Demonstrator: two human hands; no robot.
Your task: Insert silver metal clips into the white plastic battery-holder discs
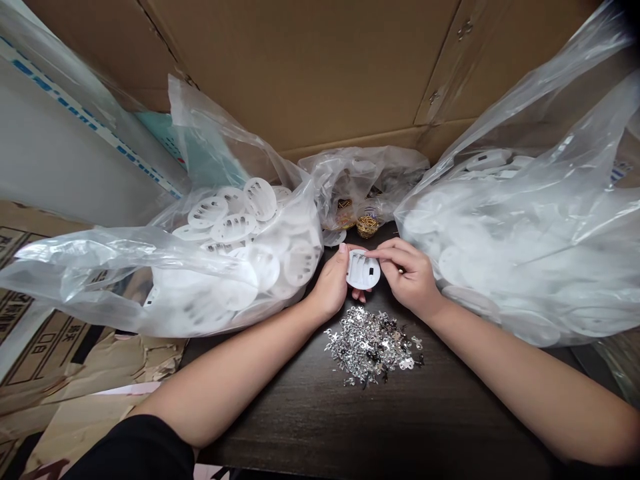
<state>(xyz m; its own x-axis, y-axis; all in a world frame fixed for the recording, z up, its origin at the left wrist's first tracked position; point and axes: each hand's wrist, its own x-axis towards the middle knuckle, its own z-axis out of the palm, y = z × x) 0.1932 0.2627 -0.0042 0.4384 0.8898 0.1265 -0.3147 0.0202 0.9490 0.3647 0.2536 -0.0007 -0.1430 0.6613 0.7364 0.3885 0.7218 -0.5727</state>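
My left hand and my right hand meet over the dark table, both closed round one round white plastic disc with slots in its face. The left fingers grip its left edge from behind. The right fingers pinch its right edge and top. Just below the hands lies a heap of several small shiny metal clips on the tabletop.
A clear bag of white slotted discs lies at the left. A larger clear bag of white parts fills the right. Behind the hands sits a small bag with brass-coloured springs. Cardboard walls stand behind.
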